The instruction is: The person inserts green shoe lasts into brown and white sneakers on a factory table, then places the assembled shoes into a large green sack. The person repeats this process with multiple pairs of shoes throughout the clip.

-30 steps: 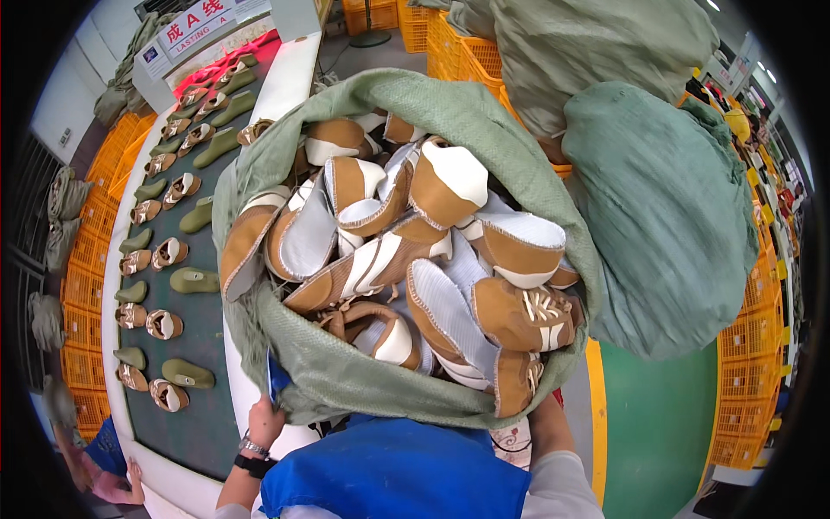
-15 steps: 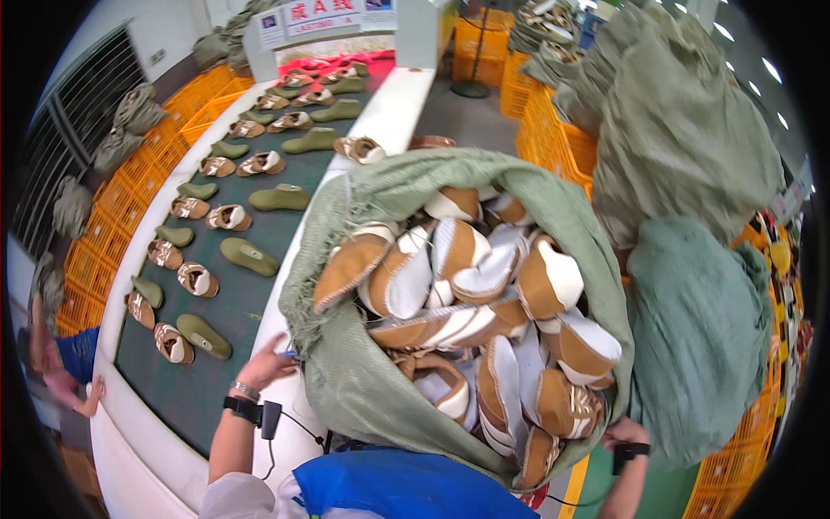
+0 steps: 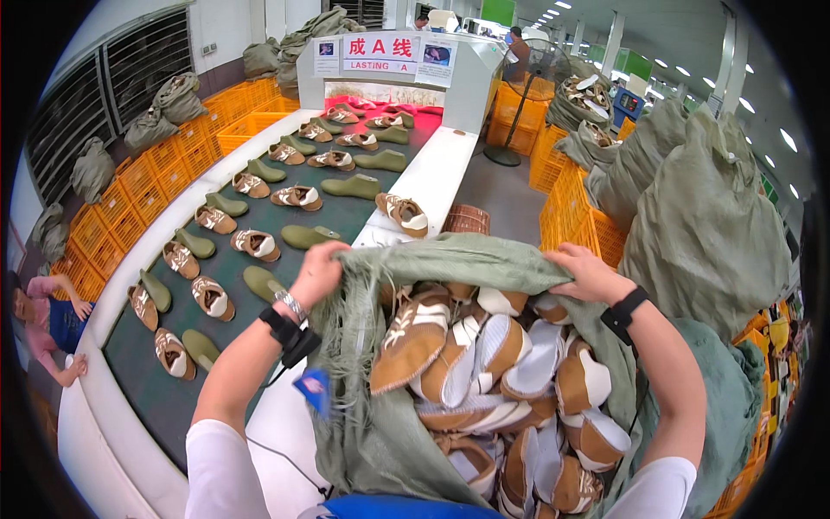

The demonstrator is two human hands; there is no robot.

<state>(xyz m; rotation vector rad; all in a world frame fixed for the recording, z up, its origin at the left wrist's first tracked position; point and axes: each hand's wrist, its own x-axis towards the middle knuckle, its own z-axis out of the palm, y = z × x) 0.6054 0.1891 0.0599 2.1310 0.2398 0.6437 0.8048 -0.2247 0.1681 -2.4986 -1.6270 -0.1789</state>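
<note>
A large green woven sack (image 3: 458, 259) stands in front of me, filled with brown and white shoe uppers (image 3: 497, 350). My left hand (image 3: 320, 275) is closed on the far left part of its rim, where the weave is frayed. At the far right, my right hand (image 3: 590, 273) grips the same rim, its fingers curled over the cloth. Between my hands the rim is stretched and folded over some of the uppers. A small blue piece (image 3: 313, 391) hangs by the sack's left side, blurred.
Left of the sack, a dark green conveyor (image 3: 251, 303) with white edges carries brown shoe uppers and olive shoe lasts (image 3: 350, 186). One upper (image 3: 402, 214) lies on the white ledge. Orange crates (image 3: 575, 212) and full sacks (image 3: 705, 225) stand right. A person (image 3: 54, 324) is at far left.
Both hands have moved up and away from the sack's near sides to its far rim and taken hold of it. The view has tilted up, showing more of the room.
</note>
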